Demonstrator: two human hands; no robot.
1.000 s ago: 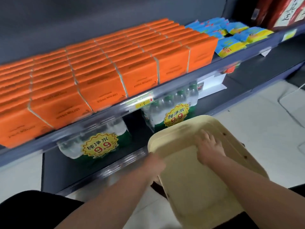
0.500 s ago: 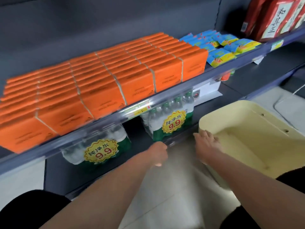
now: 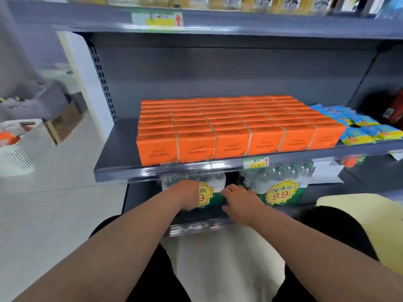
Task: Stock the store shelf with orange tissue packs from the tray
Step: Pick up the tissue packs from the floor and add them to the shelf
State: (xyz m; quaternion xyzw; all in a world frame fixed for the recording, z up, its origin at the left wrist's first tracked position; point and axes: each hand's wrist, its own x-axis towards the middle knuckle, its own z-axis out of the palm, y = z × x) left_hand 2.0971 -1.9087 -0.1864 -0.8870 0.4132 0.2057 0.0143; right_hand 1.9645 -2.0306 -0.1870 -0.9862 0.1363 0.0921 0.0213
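The shelf (image 3: 122,149) is your landmark; a strip of its deck lies bare at the left end. The packs (image 3: 231,125) fill most of it, standing on edge in a tight orange block, six columns wide and running back toward the rear wall, front faces flush with the shelf lip. The tray (image 3: 375,216) sits below the shelf and off its right end, beside your knee; the part you can see holds no orange, so I judge the stocking done or nearly so. Two water packs (image 3: 281,188) stand directly under the shelf; blue packs (image 3: 357,127) lie on the shelf just right of the orange block.

Your left hand (image 3: 187,194) hangs under the shelf lip in front of the left water pack, back toward you, fingers tucked out of sight; I cannot tell whether they are closed or on anything. Your right hand (image 3: 239,202) is just beside it, fingers loosely apart and holding nothing.

Should any pack need placing, expect it to be light and squashy, the film probably slick; take it across the two broad faces with flat fingers and thumb, not by a corner of wrapper, and slide it in on edge at the bare left end; press gently, since a hard squeeze would likely dent it.
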